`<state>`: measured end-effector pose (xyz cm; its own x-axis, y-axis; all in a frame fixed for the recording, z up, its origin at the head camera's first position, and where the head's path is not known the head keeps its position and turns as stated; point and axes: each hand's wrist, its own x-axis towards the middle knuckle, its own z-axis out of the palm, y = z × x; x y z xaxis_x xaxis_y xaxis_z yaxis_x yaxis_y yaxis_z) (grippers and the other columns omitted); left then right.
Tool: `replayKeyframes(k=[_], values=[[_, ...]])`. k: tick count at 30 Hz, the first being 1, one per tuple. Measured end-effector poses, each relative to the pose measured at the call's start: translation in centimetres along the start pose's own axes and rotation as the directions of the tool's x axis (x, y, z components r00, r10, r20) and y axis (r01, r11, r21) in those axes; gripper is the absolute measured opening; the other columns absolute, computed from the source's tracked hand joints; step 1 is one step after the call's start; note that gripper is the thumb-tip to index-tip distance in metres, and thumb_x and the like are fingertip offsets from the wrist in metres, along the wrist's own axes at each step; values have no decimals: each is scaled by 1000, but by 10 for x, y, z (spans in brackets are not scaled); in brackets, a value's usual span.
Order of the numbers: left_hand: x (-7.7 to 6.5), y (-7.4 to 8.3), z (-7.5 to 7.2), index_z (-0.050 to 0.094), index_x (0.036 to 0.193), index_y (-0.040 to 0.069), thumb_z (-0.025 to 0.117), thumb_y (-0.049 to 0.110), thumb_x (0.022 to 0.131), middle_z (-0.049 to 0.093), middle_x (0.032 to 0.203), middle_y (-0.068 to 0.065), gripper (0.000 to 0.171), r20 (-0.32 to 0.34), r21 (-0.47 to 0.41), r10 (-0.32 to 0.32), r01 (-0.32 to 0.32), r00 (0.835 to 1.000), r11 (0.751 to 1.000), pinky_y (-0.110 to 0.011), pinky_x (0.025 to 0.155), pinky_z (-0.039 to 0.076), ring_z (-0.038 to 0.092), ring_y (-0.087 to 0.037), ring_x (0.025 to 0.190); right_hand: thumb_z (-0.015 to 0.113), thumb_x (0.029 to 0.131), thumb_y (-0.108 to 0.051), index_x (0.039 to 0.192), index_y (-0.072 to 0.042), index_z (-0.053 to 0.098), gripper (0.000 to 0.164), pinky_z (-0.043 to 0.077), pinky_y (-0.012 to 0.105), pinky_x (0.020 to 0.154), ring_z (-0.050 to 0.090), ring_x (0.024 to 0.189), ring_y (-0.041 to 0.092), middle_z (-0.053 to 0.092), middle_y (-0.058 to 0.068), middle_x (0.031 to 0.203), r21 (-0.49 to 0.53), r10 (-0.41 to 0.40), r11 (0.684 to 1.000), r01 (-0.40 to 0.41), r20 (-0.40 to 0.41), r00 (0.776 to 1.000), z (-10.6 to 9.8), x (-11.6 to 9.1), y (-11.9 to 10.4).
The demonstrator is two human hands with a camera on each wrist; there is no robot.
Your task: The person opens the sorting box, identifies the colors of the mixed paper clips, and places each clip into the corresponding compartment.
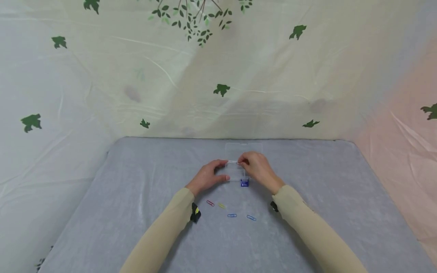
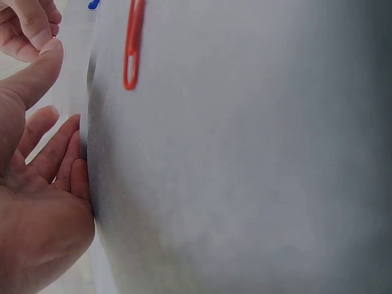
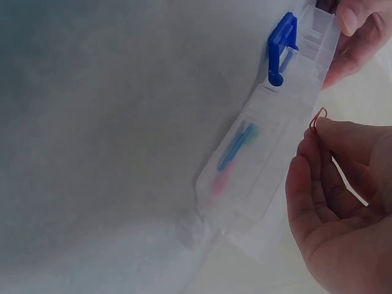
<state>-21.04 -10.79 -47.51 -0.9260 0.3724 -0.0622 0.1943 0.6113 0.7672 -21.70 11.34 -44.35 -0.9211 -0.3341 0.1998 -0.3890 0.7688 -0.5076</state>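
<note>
A small clear plastic box (image 1: pixel 235 173) with inner dividers lies on the grey cloth, its clear lid (image 1: pixel 244 147) raised at the back. My left hand (image 1: pixel 209 175) holds the box's left end, thumb at the front edge and fingers at the back. Over the box, my right hand (image 1: pixel 257 165) pinches a red paper clip (image 3: pixel 316 120) between thumb and forefinger. A blue latch (image 3: pixel 282 50) sticks out from the box's front side. Through the clear wall, blue clips (image 3: pixel 236 147) and a pink one (image 3: pixel 220 180) show in one compartment.
In front of the box, a red paper clip (image 1: pixel 210 203), a yellow one (image 1: pixel 222 206) and two blue clips (image 1: pixel 232 215) lie spread on the grey cloth (image 1: pixel 153 167). A pale curtain with green leaf prints (image 1: pixel 222 90) hangs behind and at both sides.
</note>
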Motion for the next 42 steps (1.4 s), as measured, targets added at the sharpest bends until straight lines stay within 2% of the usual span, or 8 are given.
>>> replayKeyframes(k=[7, 13, 19, 25, 29, 33, 42], values=[[1, 0, 2, 54, 150, 14, 79, 30, 94, 56, 150, -11, 64, 9, -4, -5, 5, 1000, 1000, -44, 121, 34, 48, -28, 142, 73, 95, -3, 98, -5, 78, 6, 56, 41, 80, 66, 86, 20, 76, 8, 97, -12, 27, 1000, -27, 30, 999, 1, -1, 2], [1, 1, 2, 55, 150, 13, 79, 30, 94, 56, 150, -11, 64, 7, -11, -4, 4, 1000, 1000, -45, 121, 34, 48, -29, 142, 71, 97, -4, 107, -1, 77, 12, 58, 41, 81, 67, 88, 22, 76, 10, 102, 24, 28, 999, -28, 28, 999, -5, -5, 5], [-1, 4, 1, 54, 150, 15, 80, 30, 93, 56, 151, -10, 64, 9, -17, -19, 19, 1000, 1000, -45, 122, 32, 46, -28, 143, 70, 98, -5, 115, 1, 75, 18, 59, 46, 86, 71, 97, 27, 75, 13, 108, 68, 0, 998, 2, -35, 999, -21, -22, 14], [-2, 5, -1, 53, 151, 15, 79, 30, 93, 54, 152, -10, 65, 17, -13, -30, 30, 999, 999, -46, 123, 31, 44, -29, 145, 72, 98, -12, 119, 1, 73, 25, 58, 50, 90, 69, 104, 30, 73, 15, 115, 89, 11, 996, -6, -51, 999, -36, -44, 31], [-2, 3, -2, 53, 151, 15, 79, 31, 93, 54, 152, -10, 65, 16, -11, -34, 34, 999, 999, -46, 122, 31, 44, -29, 145, 74, 98, -16, 127, 0, 70, 34, 55, 54, 95, 65, 116, 35, 68, 17, 129, 82, 24, 996, -23, -14, 1000, -44, -53, 42], [-2, 3, -2, 53, 152, 16, 79, 31, 93, 54, 152, -9, 66, 16, -5, -38, 38, 999, 999, -45, 123, 31, 44, -28, 145, 74, 98, -20, 137, -1, 65, 44, 50, 58, 101, 59, 124, 40, 61, 21, 139, 52, 24, 998, -27, 58, 998, -49, -56, 52], [-2, 3, -3, 53, 152, 18, 80, 33, 93, 54, 153, -9, 67, 16, -13, -51, 51, 999, 999, -46, 122, 30, 44, -29, 145, 78, 94, -36, 149, 2, 52, 72, 43, 59, 110, 55, 131, 41, 56, 25, 145, 49, 37, 998, -49, 220, 975, -46, -53, 62]])
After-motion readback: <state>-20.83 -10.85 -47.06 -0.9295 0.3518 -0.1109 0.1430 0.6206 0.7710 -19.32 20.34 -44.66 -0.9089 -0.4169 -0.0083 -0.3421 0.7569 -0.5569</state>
